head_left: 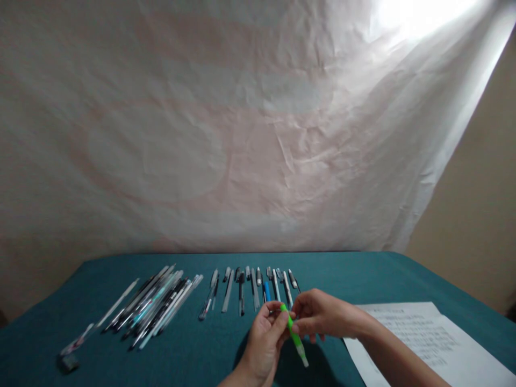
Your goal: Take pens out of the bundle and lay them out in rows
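2 hands (262, 339), 1 grn pen (296, 339), 20+ other pens/pts (173, 302)

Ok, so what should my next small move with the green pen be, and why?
I'd probably hold the green pen steady in the left hand and gently pull its upper end with the right hand: both hands meet near that end, and in the row of pens beyond, short pieces that look like caps lie apart.

The teal desk (363, 282) bears a pen pile (156, 306) toward its left edge, a row of pens (241, 294) nearer the far edge, and printed sheets (417, 336) toward the near right corner.
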The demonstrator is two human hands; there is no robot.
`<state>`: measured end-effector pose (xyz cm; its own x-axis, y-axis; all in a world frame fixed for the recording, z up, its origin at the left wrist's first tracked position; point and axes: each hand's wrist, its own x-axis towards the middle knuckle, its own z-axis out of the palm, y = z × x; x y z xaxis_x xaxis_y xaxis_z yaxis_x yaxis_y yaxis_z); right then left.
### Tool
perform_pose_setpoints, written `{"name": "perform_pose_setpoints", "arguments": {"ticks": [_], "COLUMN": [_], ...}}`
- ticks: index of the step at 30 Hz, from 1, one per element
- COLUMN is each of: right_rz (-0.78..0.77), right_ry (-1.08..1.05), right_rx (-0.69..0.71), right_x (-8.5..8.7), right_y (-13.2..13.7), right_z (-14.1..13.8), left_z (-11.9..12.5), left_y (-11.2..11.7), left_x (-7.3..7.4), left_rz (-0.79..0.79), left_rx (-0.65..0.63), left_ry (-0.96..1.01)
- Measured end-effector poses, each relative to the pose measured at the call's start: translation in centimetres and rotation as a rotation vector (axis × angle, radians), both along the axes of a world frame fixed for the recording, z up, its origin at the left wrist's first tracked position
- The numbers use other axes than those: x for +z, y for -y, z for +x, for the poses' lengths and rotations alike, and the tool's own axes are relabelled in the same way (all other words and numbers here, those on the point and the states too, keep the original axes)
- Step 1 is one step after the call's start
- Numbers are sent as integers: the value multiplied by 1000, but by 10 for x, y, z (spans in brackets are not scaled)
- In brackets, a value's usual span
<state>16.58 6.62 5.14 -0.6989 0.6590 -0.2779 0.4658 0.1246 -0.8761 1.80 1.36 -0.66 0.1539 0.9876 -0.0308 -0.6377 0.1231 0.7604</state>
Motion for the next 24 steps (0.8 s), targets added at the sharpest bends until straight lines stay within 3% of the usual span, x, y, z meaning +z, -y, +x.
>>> {"name": "perform_pose_setpoints", "arguments": {"ticks": [5, 9, 15, 24], "right_rz": [-3, 116, 529, 635], "right_ry": [-34, 34, 340, 433], "right_rx": [-24, -133, -379, -400], "right_x": [-11, -20, -41, -58], "right_y": [-3, -18, -37, -41], "right_z": [-3, 4, 12, 5], "left_z": [-1, -2, 0, -1], "left_y": [-3, -4, -4, -3], "left_x": [-2, -2, -2, -1], "left_rz": [-22, -101, -101, -101], "left_rx": [85, 159, 65, 19], "left_ry": [-15, -56, -119, -166]}}
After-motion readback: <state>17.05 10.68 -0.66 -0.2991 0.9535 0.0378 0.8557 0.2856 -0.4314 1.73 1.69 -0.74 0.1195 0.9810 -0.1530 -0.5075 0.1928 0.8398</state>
